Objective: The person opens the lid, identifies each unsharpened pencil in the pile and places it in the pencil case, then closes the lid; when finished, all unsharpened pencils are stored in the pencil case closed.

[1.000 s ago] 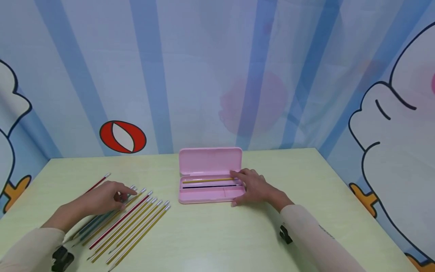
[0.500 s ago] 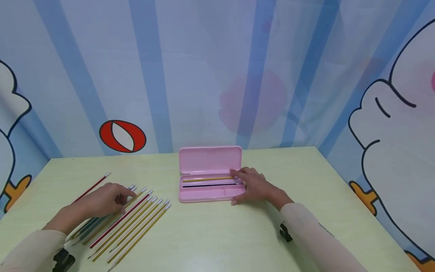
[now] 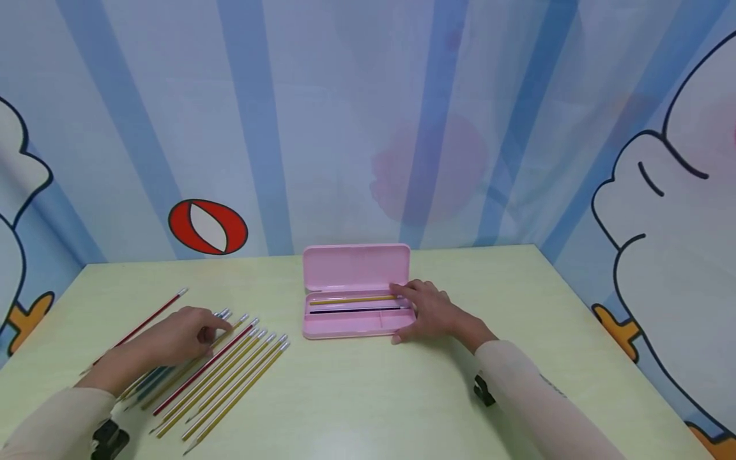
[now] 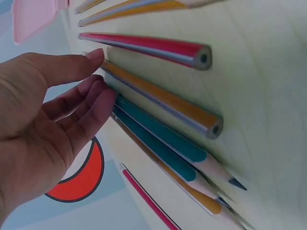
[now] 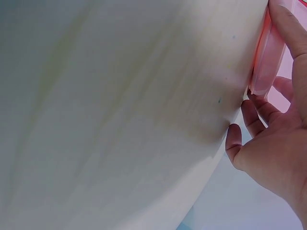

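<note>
In the head view my left hand is over the left part of a slanted row of pencils. The left wrist view has its thumb and fingertips either side of a yellow pencil near its far end; two teal pencils lie beside the fingers. That pencil stays on the table. My right hand spans the right end of an opened pink pencil case, thumb at the front edge and index finger at the back. Inside the case lie a yellow pencil and a dark, thin strip or pencil.
Several yellow pencils and a red pencil lie right of my left hand. Another red pencil lies apart at the left. A striped cartoon curtain rises behind the pale table.
My left wrist has shifted slightly, uncovering more of the separate red pencil on the left. The right hand keeps its place on the pencil case. The head view has tilted a little.
</note>
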`<state>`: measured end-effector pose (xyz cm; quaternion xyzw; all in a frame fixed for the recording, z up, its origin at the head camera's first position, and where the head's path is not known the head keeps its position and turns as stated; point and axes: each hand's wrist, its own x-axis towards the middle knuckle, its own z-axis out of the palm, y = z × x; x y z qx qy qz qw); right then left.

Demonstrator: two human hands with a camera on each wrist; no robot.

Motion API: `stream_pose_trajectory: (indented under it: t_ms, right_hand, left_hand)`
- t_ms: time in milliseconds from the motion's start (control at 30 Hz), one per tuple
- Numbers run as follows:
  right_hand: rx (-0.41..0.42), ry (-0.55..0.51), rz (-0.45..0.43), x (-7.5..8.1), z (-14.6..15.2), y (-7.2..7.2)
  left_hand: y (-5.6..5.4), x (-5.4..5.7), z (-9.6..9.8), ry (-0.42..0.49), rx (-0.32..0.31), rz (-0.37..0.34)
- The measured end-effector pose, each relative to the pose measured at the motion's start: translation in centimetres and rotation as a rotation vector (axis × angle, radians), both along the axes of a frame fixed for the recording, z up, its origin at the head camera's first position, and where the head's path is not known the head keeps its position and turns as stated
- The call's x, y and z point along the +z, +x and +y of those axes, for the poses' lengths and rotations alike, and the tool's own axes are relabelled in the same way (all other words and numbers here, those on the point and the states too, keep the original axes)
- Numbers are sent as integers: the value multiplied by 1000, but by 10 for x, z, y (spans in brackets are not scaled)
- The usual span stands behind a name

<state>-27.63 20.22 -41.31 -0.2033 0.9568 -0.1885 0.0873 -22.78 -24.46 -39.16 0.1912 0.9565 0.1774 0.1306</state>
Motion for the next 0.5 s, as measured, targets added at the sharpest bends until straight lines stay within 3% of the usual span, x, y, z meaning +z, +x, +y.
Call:
stream_pose_trajectory:
  t_ms: [500]
  right_hand:
    - [-4, 3, 21, -2, -1, -1]
  left_hand:
    - [-1, -4, 7, -30, 50, -33]
